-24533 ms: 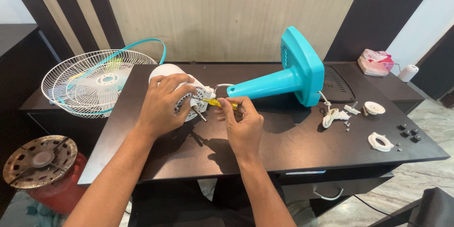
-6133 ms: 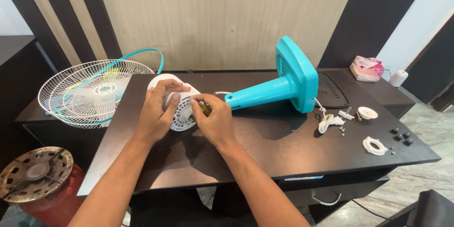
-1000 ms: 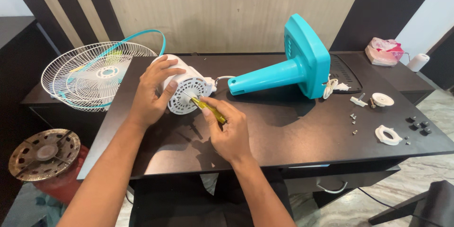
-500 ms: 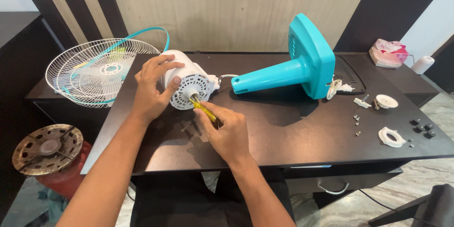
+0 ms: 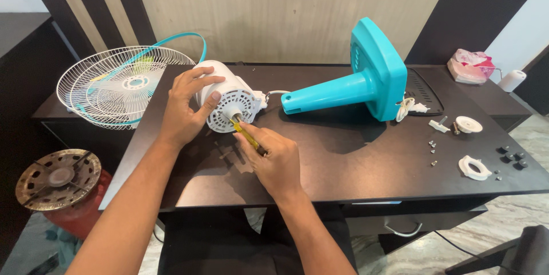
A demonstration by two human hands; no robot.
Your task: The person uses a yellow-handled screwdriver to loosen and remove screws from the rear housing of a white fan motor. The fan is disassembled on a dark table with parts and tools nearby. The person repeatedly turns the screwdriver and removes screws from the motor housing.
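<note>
A white fan motor housing (image 5: 229,96) lies on its side on the dark table (image 5: 354,166), its vented face turned toward me. My left hand (image 5: 186,109) grips the housing from the left, thumb on the vented face. My right hand (image 5: 271,157) holds a yellow-handled screwdriver (image 5: 246,135), whose tip touches the middle of the vented face. A white cable runs from the housing to the teal fan stand and base (image 5: 357,83), which lies tipped over to the right.
White wire fan guards with a teal rim (image 5: 123,83) rest at the table's left end. Small screws (image 5: 433,150), white plastic rings (image 5: 473,167) and black knobs (image 5: 512,156) lie at the right. A round metal burner part (image 5: 57,179) sits on a red object on the floor at left.
The view shifted slightly left. My right hand with the screwdriver stays at the vented face; my left hand keeps its grip on the housing.
</note>
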